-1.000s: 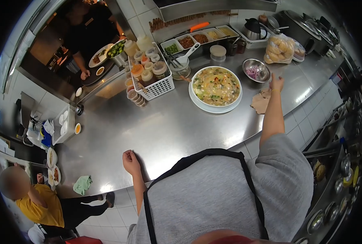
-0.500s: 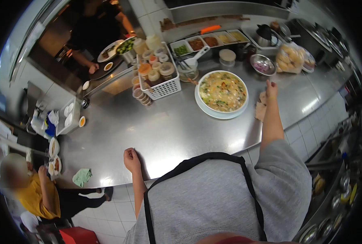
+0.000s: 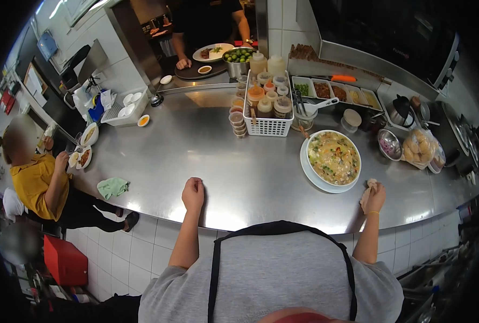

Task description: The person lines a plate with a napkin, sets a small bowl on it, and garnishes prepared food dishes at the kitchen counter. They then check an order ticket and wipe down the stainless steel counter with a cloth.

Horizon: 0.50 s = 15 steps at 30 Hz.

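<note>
My left hand rests at the front edge of the steel counter, its fingers curled into a loose fist with nothing visible in it. At the right, my right hand grips a crumpled beige cloth lying on the counter. Just to the left of that hand stands a large white bowl of thick soup with egg and green bits, set on a white plate. My palms and part of the cloth are hidden.
A white basket of sauce bottles and tubs stands behind the bowl. Farther right are a metal bowl of chopped onion and a bag of buns. A green cloth lies left, near a person in yellow. Another person stands behind the hatch.
My view has swung round, so the counter sits differently in it. My right hand has drawn back toward me and now grasps the beige cloth. My left hand stays closed.
</note>
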Motion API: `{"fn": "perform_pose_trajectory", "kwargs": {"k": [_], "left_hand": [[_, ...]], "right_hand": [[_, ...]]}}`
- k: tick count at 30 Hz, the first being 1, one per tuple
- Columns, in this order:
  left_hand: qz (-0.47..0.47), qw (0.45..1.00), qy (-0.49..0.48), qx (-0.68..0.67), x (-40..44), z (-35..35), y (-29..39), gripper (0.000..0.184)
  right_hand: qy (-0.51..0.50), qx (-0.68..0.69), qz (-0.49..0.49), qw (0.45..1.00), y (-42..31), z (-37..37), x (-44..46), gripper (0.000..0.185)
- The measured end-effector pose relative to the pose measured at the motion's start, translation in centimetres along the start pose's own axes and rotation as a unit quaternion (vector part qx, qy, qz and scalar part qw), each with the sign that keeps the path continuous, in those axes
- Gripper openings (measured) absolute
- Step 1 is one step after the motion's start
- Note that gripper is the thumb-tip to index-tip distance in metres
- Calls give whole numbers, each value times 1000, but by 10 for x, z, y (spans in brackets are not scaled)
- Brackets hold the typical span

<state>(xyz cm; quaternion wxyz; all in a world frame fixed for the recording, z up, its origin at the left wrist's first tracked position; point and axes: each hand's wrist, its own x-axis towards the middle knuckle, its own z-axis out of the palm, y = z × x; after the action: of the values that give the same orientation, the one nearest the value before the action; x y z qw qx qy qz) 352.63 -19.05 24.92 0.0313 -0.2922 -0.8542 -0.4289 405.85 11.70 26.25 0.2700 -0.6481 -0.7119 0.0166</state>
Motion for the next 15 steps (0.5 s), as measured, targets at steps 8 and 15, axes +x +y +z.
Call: {"fn": "perform_pose_trajectory", "kwargs": {"k": [8,15], "left_hand": [[-59,957,-116,-257,-14,32,-21,14],[-50,752,-486,-443,-65,11,111,36]], "right_hand": [[-548,376,-87,742,-138,-72,-24,21],[-568,416,-249,665,-288,-24,-91,20]]}}
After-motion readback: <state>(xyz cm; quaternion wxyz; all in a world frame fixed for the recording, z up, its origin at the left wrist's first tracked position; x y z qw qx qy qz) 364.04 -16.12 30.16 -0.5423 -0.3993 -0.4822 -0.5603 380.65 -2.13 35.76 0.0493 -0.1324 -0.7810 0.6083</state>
